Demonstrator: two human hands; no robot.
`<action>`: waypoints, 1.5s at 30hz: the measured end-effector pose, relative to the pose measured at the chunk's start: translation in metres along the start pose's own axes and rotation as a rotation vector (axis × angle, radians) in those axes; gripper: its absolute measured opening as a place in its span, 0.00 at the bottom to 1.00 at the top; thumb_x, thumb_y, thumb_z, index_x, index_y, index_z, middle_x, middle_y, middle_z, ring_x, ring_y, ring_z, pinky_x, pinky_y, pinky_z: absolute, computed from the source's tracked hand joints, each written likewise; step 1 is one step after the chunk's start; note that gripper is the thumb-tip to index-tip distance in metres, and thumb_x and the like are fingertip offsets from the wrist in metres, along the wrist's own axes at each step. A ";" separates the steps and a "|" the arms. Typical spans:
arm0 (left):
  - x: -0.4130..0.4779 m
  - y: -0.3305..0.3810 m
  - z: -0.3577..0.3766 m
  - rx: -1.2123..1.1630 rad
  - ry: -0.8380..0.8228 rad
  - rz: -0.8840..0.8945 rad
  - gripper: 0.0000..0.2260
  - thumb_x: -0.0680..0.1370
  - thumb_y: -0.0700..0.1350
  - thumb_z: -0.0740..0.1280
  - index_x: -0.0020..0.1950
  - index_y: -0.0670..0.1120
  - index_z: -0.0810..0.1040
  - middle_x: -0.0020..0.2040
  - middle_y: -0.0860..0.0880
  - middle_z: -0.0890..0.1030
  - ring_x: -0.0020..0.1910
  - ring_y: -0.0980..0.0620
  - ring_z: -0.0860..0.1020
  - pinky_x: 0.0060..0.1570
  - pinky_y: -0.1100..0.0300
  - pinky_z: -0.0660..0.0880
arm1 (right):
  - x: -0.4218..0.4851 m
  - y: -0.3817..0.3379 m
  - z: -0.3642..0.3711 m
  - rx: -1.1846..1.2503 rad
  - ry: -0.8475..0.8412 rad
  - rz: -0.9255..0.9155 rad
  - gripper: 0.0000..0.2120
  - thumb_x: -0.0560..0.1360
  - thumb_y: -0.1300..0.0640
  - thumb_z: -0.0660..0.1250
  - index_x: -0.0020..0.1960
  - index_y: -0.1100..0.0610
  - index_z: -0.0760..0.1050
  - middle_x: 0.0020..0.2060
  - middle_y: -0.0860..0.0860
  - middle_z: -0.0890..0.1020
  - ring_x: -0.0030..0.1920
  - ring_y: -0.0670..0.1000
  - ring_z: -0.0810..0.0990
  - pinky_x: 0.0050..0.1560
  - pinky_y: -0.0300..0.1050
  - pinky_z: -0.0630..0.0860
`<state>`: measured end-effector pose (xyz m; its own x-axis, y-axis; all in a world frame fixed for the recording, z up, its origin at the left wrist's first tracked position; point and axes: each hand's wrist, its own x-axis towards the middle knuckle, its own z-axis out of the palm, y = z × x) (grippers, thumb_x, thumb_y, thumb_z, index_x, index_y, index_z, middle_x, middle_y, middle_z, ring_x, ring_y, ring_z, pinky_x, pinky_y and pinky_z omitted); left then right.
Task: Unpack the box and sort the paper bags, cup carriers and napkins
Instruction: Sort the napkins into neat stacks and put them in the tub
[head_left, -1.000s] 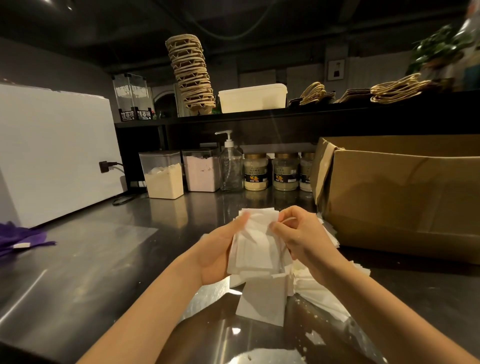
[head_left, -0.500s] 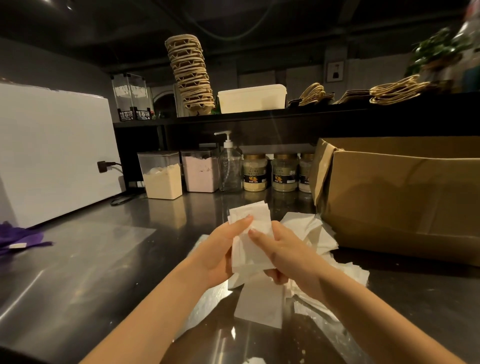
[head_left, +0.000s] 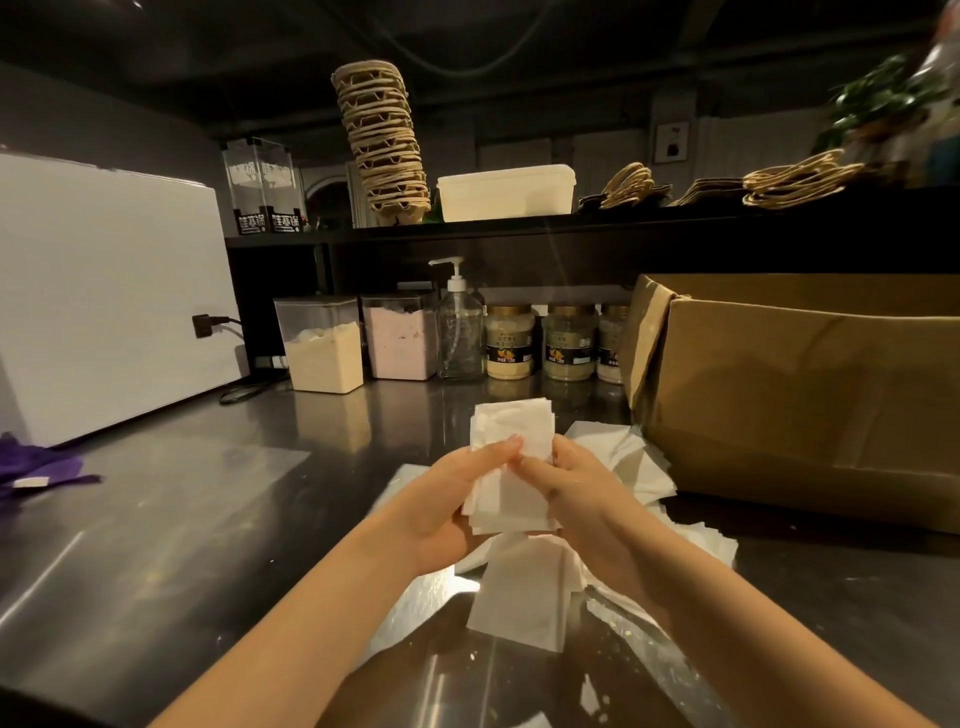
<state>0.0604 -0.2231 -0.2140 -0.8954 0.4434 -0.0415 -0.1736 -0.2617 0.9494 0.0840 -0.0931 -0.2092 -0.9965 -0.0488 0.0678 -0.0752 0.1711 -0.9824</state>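
Both hands hold a small stack of white napkins (head_left: 511, 431) upright over the steel counter. My left hand (head_left: 447, 504) grips its left edge, thumb across the front. My right hand (head_left: 576, 493) grips the right edge. More loose napkins (head_left: 524, 592) lie scattered under and to the right of my hands. The open cardboard box (head_left: 810, 395) stands at the right. On the shelf above sit a tall stack of cup carriers (head_left: 382, 140) and flat paper bags (head_left: 795, 176) with twisted handles.
A white appliance (head_left: 104, 291) fills the left side, with a purple cloth (head_left: 36, 462) in front of it. Powder containers (head_left: 322, 343), a pump bottle (head_left: 458, 327) and jars (head_left: 566, 343) line the back. A white lidded tub (head_left: 506, 192) sits on the shelf.
The napkin stack has been squared up and held more upright. My right hand has shifted from the front of the stack to its right edge.
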 end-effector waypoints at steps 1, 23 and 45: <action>0.000 0.000 0.000 0.021 0.006 0.014 0.22 0.70 0.50 0.69 0.63 0.49 0.75 0.54 0.42 0.81 0.56 0.43 0.79 0.51 0.48 0.81 | 0.001 0.000 -0.001 -0.010 -0.003 0.001 0.19 0.78 0.47 0.63 0.67 0.52 0.67 0.57 0.52 0.77 0.56 0.53 0.78 0.55 0.52 0.79; 0.018 0.012 -0.045 -0.059 0.229 0.142 0.19 0.80 0.40 0.64 0.71 0.49 0.69 0.64 0.41 0.78 0.60 0.41 0.78 0.52 0.44 0.80 | -0.007 -0.008 -0.044 -0.972 -0.516 -0.035 0.32 0.71 0.65 0.71 0.68 0.43 0.64 0.63 0.48 0.67 0.60 0.51 0.70 0.59 0.47 0.76; 0.018 0.012 -0.043 -0.042 0.232 0.129 0.17 0.81 0.42 0.61 0.71 0.49 0.69 0.60 0.42 0.80 0.57 0.43 0.80 0.48 0.47 0.80 | -0.007 0.015 -0.010 -1.278 -0.184 -0.469 0.23 0.77 0.50 0.64 0.70 0.43 0.64 0.65 0.50 0.64 0.63 0.52 0.64 0.61 0.47 0.69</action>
<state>0.0248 -0.2554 -0.2168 -0.9805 0.1965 0.0043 -0.0642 -0.3410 0.9379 0.0893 -0.0806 -0.2225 -0.8571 -0.4643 0.2231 -0.4812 0.8763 -0.0251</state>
